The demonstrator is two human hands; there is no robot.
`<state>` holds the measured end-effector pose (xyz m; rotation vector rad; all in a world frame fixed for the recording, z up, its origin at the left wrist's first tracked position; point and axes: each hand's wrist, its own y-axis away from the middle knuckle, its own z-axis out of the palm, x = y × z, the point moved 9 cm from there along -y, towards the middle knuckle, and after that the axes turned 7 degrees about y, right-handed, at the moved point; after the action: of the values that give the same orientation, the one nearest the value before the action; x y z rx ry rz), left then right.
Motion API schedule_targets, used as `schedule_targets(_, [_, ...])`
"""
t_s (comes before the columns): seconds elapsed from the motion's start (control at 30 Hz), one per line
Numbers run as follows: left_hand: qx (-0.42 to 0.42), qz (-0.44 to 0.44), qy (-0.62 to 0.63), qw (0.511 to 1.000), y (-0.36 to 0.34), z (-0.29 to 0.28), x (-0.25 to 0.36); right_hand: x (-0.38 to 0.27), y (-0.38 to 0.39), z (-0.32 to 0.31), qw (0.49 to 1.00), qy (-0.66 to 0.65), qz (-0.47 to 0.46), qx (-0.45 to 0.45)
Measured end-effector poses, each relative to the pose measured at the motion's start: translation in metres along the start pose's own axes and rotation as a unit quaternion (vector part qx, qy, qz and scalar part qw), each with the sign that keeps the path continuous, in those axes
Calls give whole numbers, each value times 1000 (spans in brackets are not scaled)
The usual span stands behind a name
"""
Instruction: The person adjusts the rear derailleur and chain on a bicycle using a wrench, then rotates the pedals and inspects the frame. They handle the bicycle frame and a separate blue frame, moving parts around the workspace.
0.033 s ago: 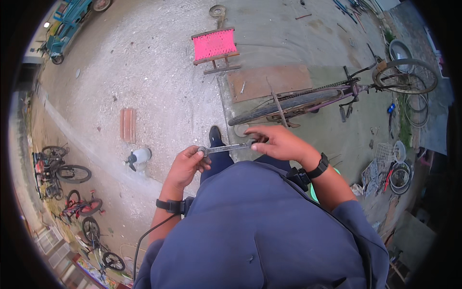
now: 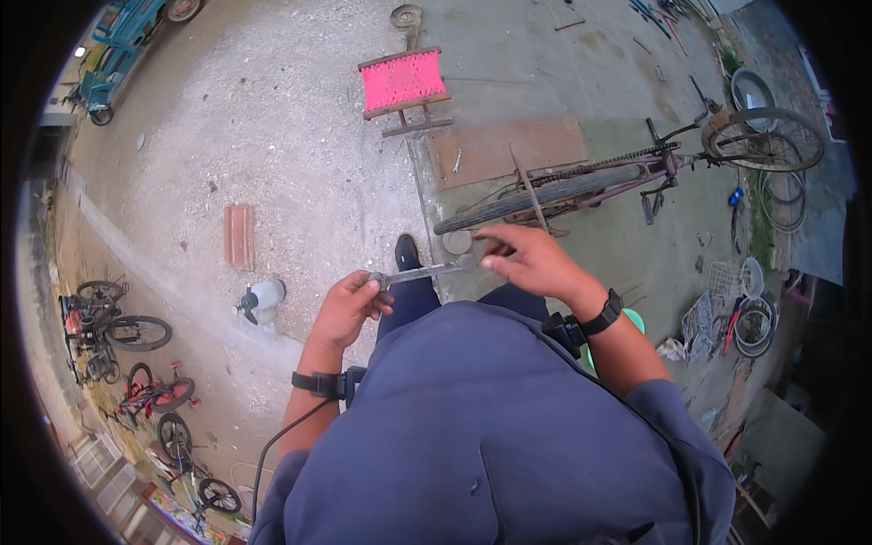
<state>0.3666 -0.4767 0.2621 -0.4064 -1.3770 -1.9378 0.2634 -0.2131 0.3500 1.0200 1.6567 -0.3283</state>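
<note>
My left hand (image 2: 352,304) is closed on one end of a metal double-ended wrench (image 2: 418,271), held level in front of my waist over my legs. My right hand (image 2: 522,263) is beside the wrench's other end, its thumb and fingers apart and not gripping it. Just beyond that hand lies a bicycle (image 2: 581,189) on its side across a green mat (image 2: 599,227) and a brown board (image 2: 536,136), with another small wrench (image 2: 459,159) on the board. A round pale object (image 2: 456,242) sits by the bicycle's near tyre.
A pink-seated stool (image 2: 402,80) is ahead. Left are a terracotta tile (image 2: 239,236), a white sprayer (image 2: 263,298), a blue three-wheeler (image 2: 118,45) and several parked bicycles (image 2: 136,331). Right are basins (image 2: 752,91), spare rims (image 2: 754,331), a wire basket (image 2: 722,277) and scattered tools (image 2: 663,23).
My right hand has loosened from the wrench's right end and its fingers have lifted slightly. My left hand and the wrench have shifted a little to the left.
</note>
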Motion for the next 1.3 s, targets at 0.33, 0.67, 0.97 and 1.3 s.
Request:
schedule_targets(0.33, [197, -59, -221, 953, -48, -193, 47, 44, -24, -20, 960, 21, 162, 226])
schedule_targets(0.67, [254, -29, -242, 936, -57, -242, 102, 67, -66, 15, 969, -29, 171, 178])
schedule_targets(0.97, [294, -43, -280, 913, -112, -311, 169, 116, -83, 13, 919, -80, 269, 277])
schedule_targets(1.3, [224, -66, -315, 920, -209, -345, 276, 103, -109, -21, 832, -179, 310, 424])
